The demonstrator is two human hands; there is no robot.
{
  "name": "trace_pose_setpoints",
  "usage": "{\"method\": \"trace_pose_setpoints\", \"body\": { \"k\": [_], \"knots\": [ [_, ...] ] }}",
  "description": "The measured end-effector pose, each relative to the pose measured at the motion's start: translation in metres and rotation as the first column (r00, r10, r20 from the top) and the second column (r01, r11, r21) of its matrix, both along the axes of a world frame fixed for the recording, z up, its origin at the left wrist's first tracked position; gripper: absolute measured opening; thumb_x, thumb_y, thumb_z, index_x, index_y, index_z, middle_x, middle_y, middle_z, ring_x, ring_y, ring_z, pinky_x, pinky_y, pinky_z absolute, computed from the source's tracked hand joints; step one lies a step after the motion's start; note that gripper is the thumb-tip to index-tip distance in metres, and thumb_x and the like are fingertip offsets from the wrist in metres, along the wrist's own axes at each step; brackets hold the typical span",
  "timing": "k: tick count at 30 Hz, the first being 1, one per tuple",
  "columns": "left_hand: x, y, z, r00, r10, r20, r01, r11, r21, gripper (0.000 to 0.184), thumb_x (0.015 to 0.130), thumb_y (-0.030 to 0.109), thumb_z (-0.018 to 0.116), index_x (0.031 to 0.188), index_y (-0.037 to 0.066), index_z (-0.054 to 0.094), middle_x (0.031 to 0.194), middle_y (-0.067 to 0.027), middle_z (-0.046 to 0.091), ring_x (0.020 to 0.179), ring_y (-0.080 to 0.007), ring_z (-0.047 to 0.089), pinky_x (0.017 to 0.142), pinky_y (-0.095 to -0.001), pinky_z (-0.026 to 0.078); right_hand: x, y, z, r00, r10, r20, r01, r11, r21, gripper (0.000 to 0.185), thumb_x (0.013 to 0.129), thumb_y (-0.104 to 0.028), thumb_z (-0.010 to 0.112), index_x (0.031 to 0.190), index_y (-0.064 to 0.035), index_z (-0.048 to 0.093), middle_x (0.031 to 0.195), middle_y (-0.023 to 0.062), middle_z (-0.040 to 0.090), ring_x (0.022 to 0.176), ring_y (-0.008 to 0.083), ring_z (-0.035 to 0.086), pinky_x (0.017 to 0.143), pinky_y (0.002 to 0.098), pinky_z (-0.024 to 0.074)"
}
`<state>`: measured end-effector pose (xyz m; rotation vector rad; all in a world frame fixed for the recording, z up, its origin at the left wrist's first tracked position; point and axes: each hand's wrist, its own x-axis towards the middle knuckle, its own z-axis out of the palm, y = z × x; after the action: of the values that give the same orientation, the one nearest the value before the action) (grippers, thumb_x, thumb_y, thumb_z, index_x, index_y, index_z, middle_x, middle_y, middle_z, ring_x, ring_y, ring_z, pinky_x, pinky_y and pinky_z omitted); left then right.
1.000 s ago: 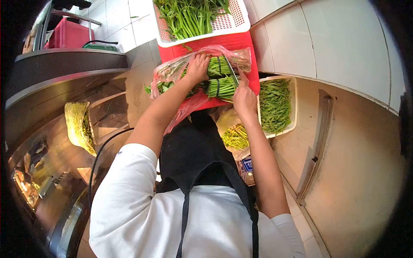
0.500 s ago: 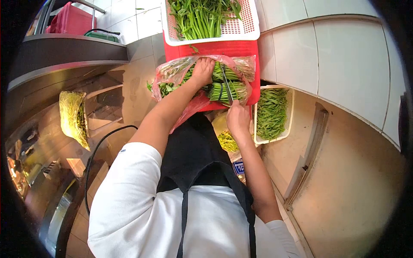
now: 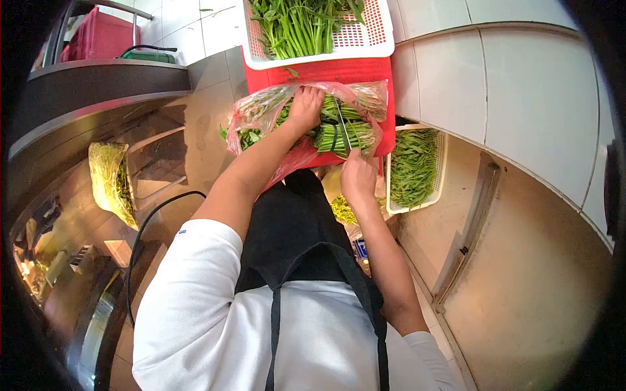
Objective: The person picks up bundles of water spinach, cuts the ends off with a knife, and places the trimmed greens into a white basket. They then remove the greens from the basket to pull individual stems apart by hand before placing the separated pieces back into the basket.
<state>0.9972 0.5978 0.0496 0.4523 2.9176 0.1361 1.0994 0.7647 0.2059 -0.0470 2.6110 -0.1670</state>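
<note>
My right hand (image 3: 358, 176) is closed around the handle of a knife (image 3: 343, 124), whose blade lies across bundles of green stems (image 3: 336, 139). Dark bands tie the stems. They lie in an open clear pinkish plastic bag (image 3: 254, 107) on a red surface (image 3: 319, 69). My left hand (image 3: 306, 107) rests on the bag and the upper bundle, left of the blade; its fingertips are partly hidden at the bag's edge, and I cannot make out what they grip.
Beyond the bag stands a white basket (image 3: 383, 32) of leafy greens. Another basket (image 3: 443, 173) of leaves is on the right. A bag of yellow-green vegetables (image 3: 111, 176) lies at left. Yellow pieces (image 3: 342, 210) show below the red surface. White tiles (image 3: 541, 91) line the right.
Since the first frame the knife has moved left and down over the bundles, and my right hand has come back toward my body. Between the last two frames little differs.
</note>
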Motion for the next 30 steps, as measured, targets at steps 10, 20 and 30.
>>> {"method": "trace_pose_setpoints", "body": {
  "k": [10, 20, 30],
  "knots": [
    [-0.003, -0.002, -0.016, 1.000, -0.006, -0.005, 0.006, 0.995, 0.096, 0.054, 0.072, 0.020, 0.074, 0.121, 0.002, 0.062, 0.119, -0.0163, 0.064, 0.115, -0.0305, 0.060, 0.101, -0.0422, 0.045, -0.008, -0.009, -0.034, 0.993, -0.072, 0.095, 0.068, 0.997, 0.045, 0.012, 0.098, -0.008, 0.050, 0.104, 0.0019, 0.052, 0.081, 0.0224, 0.073, 0.078, 0.0379, 0.075, 0.069, 0.0473, 0.0613],
    [-0.007, 0.001, -0.020, 0.999, 0.025, 0.038, -0.029, 0.995, 0.099, 0.047, 0.070, 0.016, 0.073, 0.113, 0.002, 0.063, 0.110, -0.0160, 0.067, 0.110, -0.0310, 0.062, 0.098, -0.0427, 0.047, -0.015, -0.008, -0.035, 0.975, -0.126, 0.183, 0.130, 0.991, -0.013, 0.016, 0.096, -0.007, 0.046, 0.108, 0.0041, 0.050, 0.087, 0.0303, 0.071, 0.086, 0.0460, 0.072, 0.077, 0.0553, 0.0575],
    [-0.005, -0.003, -0.025, 0.999, -0.004, 0.038, -0.001, 0.991, 0.137, 0.039, 0.071, 0.015, 0.071, 0.106, 0.000, 0.064, 0.103, -0.0178, 0.068, 0.103, -0.0332, 0.065, 0.094, -0.0421, 0.050, -0.014, -0.005, -0.055, 0.985, -0.105, 0.138, 0.108, 0.994, -0.011, 0.014, 0.098, -0.008, 0.049, 0.106, 0.0024, 0.054, 0.083, 0.0267, 0.072, 0.081, 0.0417, 0.074, 0.073, 0.0511, 0.0602]
  ]
}}
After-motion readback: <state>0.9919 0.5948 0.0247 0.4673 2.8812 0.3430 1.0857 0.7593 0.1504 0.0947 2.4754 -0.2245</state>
